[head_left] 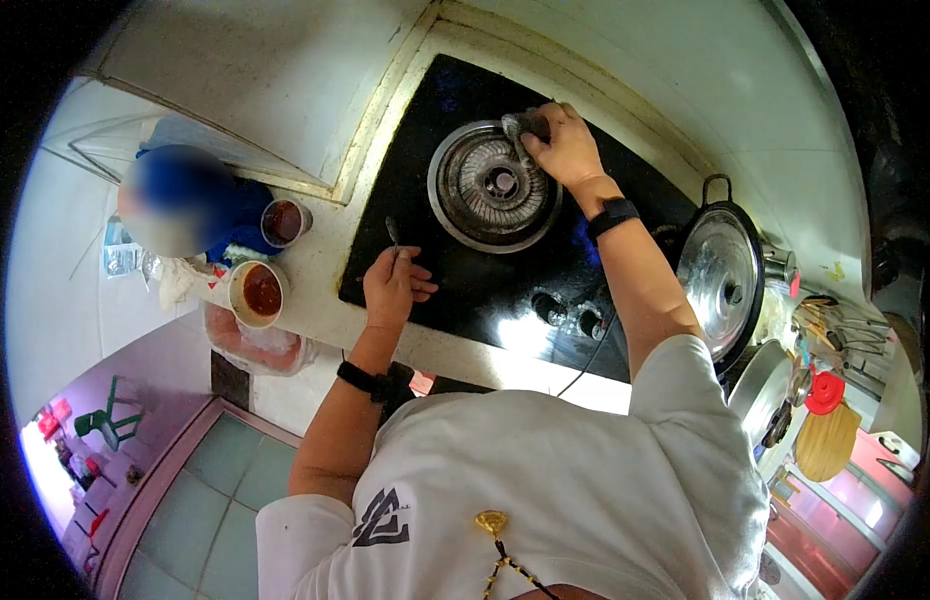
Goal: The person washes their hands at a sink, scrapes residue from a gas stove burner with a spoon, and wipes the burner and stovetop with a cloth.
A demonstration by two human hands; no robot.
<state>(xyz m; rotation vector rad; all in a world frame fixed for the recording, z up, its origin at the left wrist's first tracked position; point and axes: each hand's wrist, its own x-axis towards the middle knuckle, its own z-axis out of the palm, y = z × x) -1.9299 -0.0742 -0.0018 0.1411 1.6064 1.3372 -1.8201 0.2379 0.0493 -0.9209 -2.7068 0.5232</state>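
My right hand grips a crumpled grey cloth and presses it on the upper right rim of the round gas burner. The burner has a metal ring around a ribbed, dirty centre and sits in a black glass cooktop. Over the cooktop's left front part, my left hand is closed on a small spoon that points up and away from me. Its lower handle is hidden by the fingers. Two control knobs are at the cooktop's front, near whitish smears.
Left of the cooktop stand two cups of reddish sauce and a blue bundle, partly blurred. A pink-tinted plastic container is below them. On the right are a large lidded pan, more lids and several utensils. A thin cable crosses the front edge.
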